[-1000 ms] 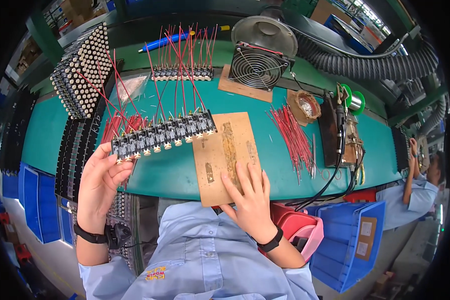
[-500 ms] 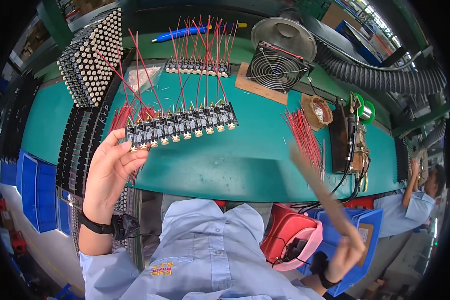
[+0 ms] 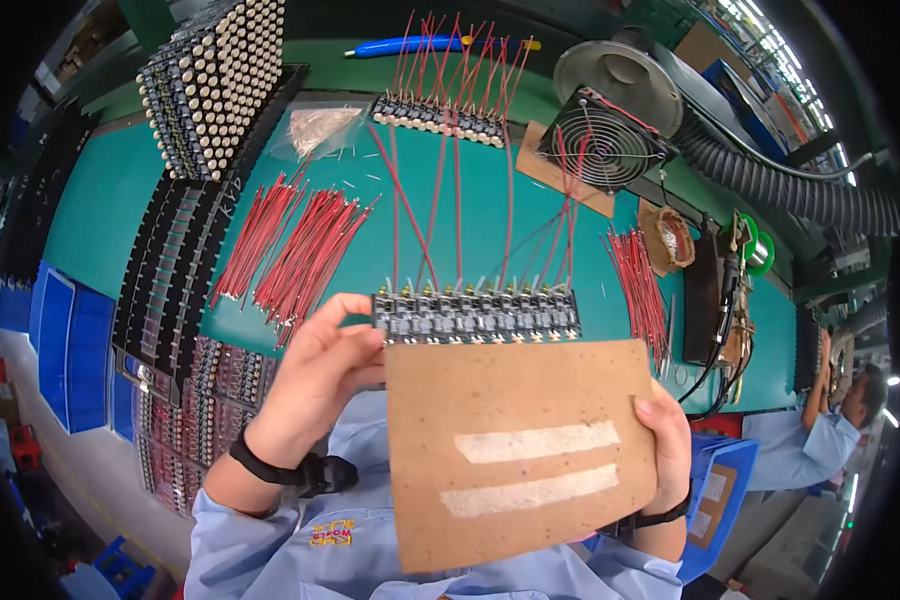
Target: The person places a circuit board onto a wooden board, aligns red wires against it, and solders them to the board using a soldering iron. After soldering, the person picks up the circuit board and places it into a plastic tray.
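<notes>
My left hand (image 3: 320, 365) grips the left end of a panel of small black circuit boards (image 3: 475, 316). Long red wires (image 3: 458, 215) rise from its far edge. A flat brown board (image 3: 530, 400) with two whitish tape strips is held at its right edge by my right hand (image 3: 670, 440), thumb on top. The brown board's far edge lies along the panel's near edge and covers the pale round parts there. Whether the two touch cannot be made out. Some fingers of both hands are hidden.
Red wire bundles (image 3: 315, 240) lie left on the green mat, with another pile (image 3: 638, 290) at the right. Behind are a wired panel (image 3: 440, 120), a tall board stack (image 3: 215, 90) and a fan (image 3: 600, 140). Soldering gear (image 3: 735, 290) and a solder spool (image 3: 760, 245) stand right, beyond them a co-worker (image 3: 850, 410).
The right hand has brought the brown board from the lower right to the panel's near edge. My left hand and the panel have moved right and nearer, and the panel is now more level.
</notes>
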A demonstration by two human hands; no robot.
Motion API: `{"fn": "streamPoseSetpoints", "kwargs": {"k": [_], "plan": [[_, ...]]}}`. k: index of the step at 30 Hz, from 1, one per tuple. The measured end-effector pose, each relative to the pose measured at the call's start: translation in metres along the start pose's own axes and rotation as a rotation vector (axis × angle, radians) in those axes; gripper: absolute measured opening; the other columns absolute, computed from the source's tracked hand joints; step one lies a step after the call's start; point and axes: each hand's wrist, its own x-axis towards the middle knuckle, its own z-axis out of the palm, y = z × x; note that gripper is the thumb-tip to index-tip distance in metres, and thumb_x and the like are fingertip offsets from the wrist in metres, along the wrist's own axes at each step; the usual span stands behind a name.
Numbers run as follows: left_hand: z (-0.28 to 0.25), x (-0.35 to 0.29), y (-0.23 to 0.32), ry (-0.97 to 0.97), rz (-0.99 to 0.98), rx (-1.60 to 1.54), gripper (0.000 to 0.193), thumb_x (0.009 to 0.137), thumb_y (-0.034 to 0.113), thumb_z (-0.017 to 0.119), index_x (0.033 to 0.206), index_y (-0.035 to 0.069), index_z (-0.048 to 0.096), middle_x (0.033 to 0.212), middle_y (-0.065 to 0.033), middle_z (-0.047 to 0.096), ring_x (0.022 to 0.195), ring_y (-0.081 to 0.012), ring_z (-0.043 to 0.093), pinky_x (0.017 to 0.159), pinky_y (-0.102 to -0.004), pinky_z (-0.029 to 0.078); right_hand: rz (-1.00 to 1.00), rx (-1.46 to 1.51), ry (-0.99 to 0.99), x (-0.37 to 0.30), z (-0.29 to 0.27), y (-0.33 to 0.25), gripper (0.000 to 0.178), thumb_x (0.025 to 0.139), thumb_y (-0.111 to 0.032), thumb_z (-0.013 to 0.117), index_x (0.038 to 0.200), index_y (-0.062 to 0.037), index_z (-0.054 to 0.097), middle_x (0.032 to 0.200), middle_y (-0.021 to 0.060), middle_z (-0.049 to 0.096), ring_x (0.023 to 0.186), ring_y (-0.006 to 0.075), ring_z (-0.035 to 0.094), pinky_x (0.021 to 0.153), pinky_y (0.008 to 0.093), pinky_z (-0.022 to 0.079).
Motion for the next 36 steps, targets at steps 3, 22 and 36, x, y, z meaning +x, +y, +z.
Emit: {"fn": "streamPoseSetpoints", "kwargs": {"k": [3, 22, 36], "plan": [[-0.005, 0.004, -0.016, -0.054, 0.020, -0.065, 0.023, 0.090, -0.001, 0.042, 0.112, 0.006, 0.041, 0.101, -0.0117, 0.063, 0.094, -0.0157, 0.062, 0.080, -0.0272, 0.049, 0.092, -0.007, -0.037, 0.012, 0.001, 0.004, 0.038, 0.086, -0.013, 0.054, 0.119, 0.0051, 0.048, 0.109, 0.0138, 0.061, 0.095, 0.0179, 0.062, 0.084, 0.0287, 0.048], [0.005, 0.015, -0.025, -0.032, -0.022, -0.053, 0.028, 0.089, 0.000, 0.044, 0.116, 0.003, 0.041, 0.096, -0.0094, 0.065, 0.073, -0.0050, 0.057, 0.059, -0.0168, 0.039, 0.145, -0.049, -0.003, 0.041, -0.009, 0.010, 0.032, 0.088, -0.015, 0.057, 0.114, 0.0031, 0.051, 0.105, 0.0098, 0.063, 0.091, 0.0135, 0.062, 0.081, 0.0257, 0.049], [0.010, 0.016, -0.026, -0.018, -0.050, 0.026, 0.028, 0.089, 0.002, 0.048, 0.116, 0.004, 0.041, 0.089, -0.0058, 0.065, 0.062, -0.0017, 0.049, 0.054, -0.0169, 0.032, 0.114, -0.019, 0.005, 0.044, -0.019, 0.014, 0.025, 0.090, -0.014, 0.055, 0.110, 0.0013, 0.053, 0.101, 0.0087, 0.064, 0.088, 0.0123, 0.063, 0.078, 0.0247, 0.050]]}}
